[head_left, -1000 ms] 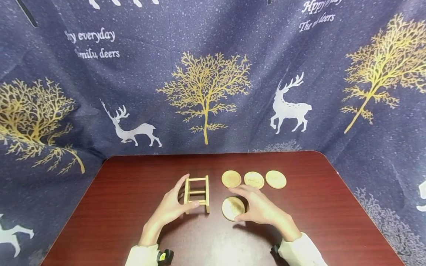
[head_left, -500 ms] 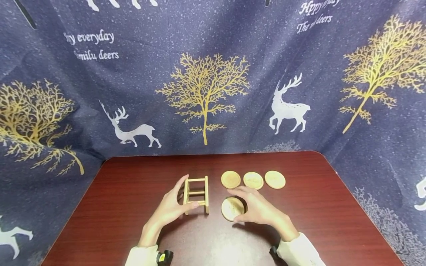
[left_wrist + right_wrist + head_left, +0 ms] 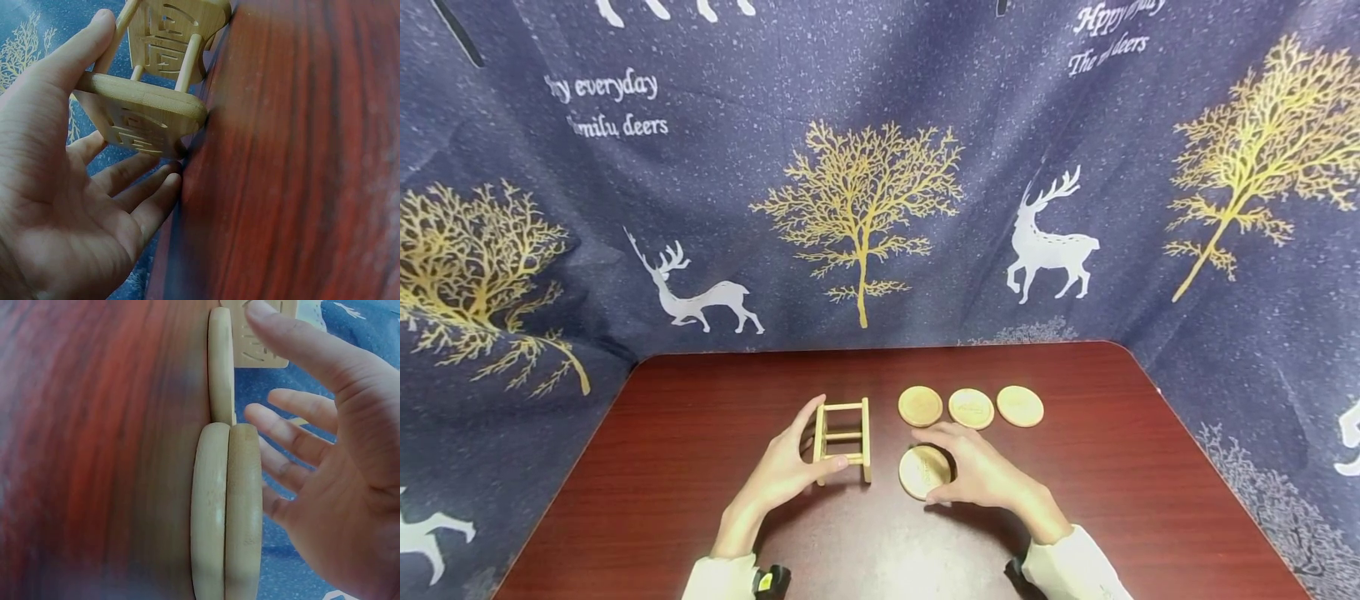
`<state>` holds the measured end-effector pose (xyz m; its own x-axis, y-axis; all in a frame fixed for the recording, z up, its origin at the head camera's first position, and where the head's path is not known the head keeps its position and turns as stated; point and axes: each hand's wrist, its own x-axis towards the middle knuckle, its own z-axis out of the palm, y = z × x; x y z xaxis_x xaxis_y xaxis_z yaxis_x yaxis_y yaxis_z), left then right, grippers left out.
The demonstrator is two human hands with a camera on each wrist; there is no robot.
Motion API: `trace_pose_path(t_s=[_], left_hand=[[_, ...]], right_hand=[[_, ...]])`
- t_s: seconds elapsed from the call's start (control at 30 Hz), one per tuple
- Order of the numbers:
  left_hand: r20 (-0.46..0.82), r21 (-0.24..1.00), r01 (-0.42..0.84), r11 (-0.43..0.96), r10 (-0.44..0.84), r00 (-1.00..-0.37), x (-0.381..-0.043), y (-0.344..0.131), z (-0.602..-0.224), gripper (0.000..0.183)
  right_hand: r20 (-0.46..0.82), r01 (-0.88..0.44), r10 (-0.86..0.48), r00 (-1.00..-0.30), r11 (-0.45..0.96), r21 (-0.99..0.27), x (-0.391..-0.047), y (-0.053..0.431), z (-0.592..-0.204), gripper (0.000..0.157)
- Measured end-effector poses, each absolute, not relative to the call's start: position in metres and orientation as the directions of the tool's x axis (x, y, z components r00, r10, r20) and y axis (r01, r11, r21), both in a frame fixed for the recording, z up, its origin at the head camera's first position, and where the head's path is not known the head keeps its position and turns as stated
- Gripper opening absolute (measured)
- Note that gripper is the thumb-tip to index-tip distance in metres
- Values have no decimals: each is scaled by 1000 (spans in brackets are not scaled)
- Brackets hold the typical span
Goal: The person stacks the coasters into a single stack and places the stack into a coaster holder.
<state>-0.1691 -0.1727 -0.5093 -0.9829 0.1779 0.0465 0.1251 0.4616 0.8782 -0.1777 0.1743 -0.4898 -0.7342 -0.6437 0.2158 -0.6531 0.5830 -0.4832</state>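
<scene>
My left hand [image 3: 781,467] holds a small wooden coaster holder [image 3: 867,442], with the thumb over its front rail and the index finger at the far end. In the left wrist view, carved slots show on the holder's two side panels [image 3: 178,37]. Around a round wooden coaster [image 3: 923,472] on the table, my right hand [image 3: 981,467] is spread, the thumb right at the near edge and the fingers above the far side. The right wrist view shows its fingers loose, beside two coaster edges [image 3: 244,512] lying face to face; another coaster [image 3: 220,369] is farther off.
A row of three more round coasters lies behind the right hand: a left one [image 3: 920,407], a middle one [image 3: 972,408] and a right one [image 3: 1021,406]. The red-brown table [image 3: 700,400] ends at a dark blue cloth [image 3: 925,308] printed with deer and trees.
</scene>
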Motion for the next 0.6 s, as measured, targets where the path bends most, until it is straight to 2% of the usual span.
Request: trace_pose_path(t_s=[0.6], left_hand=[[45,904,122,409,193,-980,-168,-172,-507,110]], right_hand=[[146,-615,-644,-751,602,-509,-177,174,-492,90]])
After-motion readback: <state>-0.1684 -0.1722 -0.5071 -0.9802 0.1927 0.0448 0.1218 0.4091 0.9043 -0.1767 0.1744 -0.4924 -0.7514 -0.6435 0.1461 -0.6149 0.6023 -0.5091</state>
